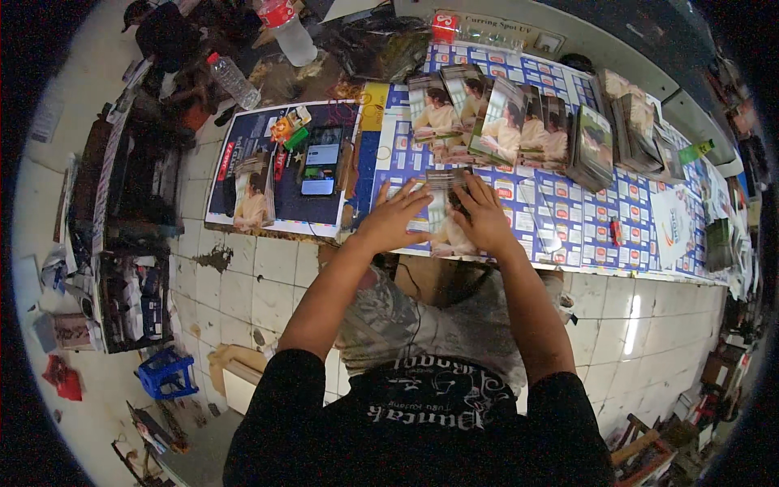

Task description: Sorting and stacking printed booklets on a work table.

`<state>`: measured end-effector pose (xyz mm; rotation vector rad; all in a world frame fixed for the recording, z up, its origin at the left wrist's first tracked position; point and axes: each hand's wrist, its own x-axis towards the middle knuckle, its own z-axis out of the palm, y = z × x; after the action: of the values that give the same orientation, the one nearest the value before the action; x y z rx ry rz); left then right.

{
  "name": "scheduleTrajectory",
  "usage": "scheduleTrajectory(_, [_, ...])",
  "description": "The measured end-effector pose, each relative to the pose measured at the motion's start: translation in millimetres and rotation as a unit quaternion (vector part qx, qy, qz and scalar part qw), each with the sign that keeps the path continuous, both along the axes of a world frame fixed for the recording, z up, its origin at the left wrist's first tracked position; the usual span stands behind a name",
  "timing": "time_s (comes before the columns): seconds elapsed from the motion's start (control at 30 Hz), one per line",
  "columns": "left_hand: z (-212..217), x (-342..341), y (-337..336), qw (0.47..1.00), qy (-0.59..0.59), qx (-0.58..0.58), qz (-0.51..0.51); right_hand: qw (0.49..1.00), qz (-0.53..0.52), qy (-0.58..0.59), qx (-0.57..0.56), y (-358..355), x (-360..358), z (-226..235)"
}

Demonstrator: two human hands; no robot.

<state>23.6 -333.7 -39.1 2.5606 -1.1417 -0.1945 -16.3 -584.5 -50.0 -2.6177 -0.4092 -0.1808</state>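
Note:
On the table's near edge in front of me lies a printed cover or booklet [446, 231] showing a seated person in a pale top. My left hand [393, 217] rests at its left side, fingers spread and stretched out. Over its right side lies my right hand [484, 217], fingers extended too. Both touch it from above without gripping. Just beyond are several overlapping piles of the same printed pieces [499, 126]. A thicker stack [592, 146] stands right of them, with further stacks [637, 134] beside it.
To the left, a phone [323, 162] with its screen lit lies on a dark blue sheet near a printed piece [253, 195]. Plastic bottles [234, 81] stand and lean at the back left. A small red object [615, 233] and a white printed sheet or bag [672, 223] lie right.

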Motion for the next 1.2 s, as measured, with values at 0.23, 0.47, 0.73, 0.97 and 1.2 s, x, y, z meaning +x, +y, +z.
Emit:
scheduleTrajectory(0.23, [-1, 0, -1, 1.000, 0.004, -0.025, 0.000, 1.000, -0.008, -0.004, -0.012, -2, 0, 0])
scheduleTrajectory(0.47, [4, -3, -1, 1.000, 0.005, -0.014, 0.008, 1.000, -0.005, -0.004, -0.018, 1, 0, 0])
scheduleTrajectory(0.73, [-3, -2, 0, 1.000, -0.012, -0.018, 0.002, 1.000, -0.010, -0.017, -0.019, 2, -1, -3])
scheduleTrajectory(0.97, [3, -4, -13, 1.000, -0.013, -0.001, 0.024, 1.000, -0.011, -0.027, 0.009, -3, 1, -1])
scheduleTrajectory(1.2, [13, -6, -19, 0.997, 0.021, 0.061, 0.050, 0.950, -0.299, -0.086, -0.032, -78, -47, -11])
